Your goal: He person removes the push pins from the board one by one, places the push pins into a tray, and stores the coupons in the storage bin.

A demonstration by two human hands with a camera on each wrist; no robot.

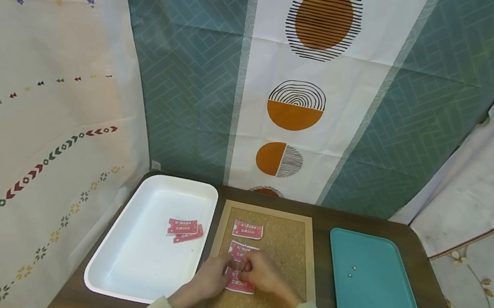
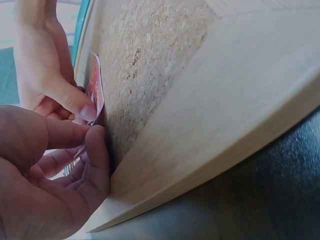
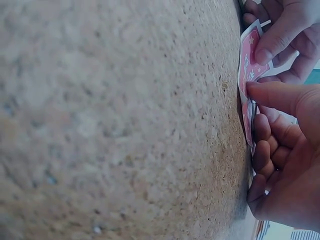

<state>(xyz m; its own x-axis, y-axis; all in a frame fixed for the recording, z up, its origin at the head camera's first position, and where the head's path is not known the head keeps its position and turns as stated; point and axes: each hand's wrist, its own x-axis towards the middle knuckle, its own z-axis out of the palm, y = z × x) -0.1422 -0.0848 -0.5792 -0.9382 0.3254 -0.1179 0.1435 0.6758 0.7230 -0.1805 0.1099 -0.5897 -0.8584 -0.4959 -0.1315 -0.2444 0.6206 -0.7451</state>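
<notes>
Three red-and-white paper coupons lie in a column on a cork board (image 1: 274,307). My left hand (image 1: 211,276) pinches the lowest coupon (image 1: 241,284) by its upper left part. In the right wrist view, the left thumb lies flat on that coupon's printed face (image 3: 245,72). Close beside it, my right hand (image 1: 260,270) has curled fingers, with thumb and fingertips pinching at the coupon's upper edge. A tiny shiny bit shows by the right thumb, too small to name. The middle coupon (image 1: 239,250) is partly covered by the hands; the top coupon (image 1: 247,229) lies flat.
On the left, a white tray (image 1: 115,267) holds two overlapping coupons (image 1: 183,227). To the right is a teal tray (image 1: 388,297) with two tiny shiny pieces (image 1: 353,268). The dark wooden table (image 1: 326,293) shows between trays and board; curtains hang behind.
</notes>
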